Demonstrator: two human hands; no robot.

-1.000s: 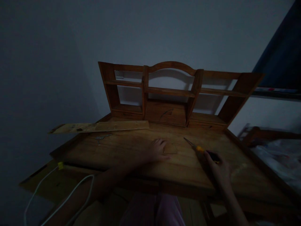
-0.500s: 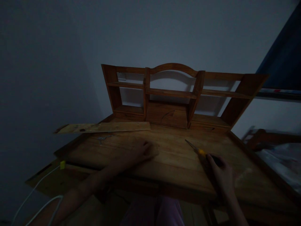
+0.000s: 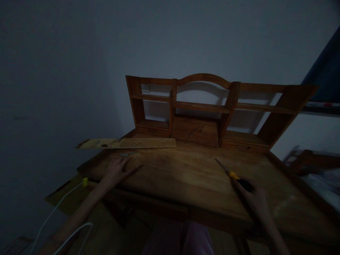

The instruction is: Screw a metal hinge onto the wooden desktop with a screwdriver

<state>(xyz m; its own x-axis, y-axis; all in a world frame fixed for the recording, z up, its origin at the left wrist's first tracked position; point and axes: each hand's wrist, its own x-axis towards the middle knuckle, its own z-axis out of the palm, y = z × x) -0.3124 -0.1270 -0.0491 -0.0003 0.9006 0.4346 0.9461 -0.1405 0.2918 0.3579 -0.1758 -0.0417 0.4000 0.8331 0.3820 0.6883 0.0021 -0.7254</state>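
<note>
small metal piece [image 3: 124, 154], details indistinct

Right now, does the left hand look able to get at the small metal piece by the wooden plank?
Probably yes: the left hand is just on the near side of the small metal piece, and nothing visible stands between them, though the dimness hides whether that hand already holds something.

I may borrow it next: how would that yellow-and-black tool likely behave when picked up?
The yellow-and-black tool is probably stiff: its slim blade looks straight. It seems light, since the right hand alone holds it. Being thicker, the handle probably outweighs the blade.
</note>
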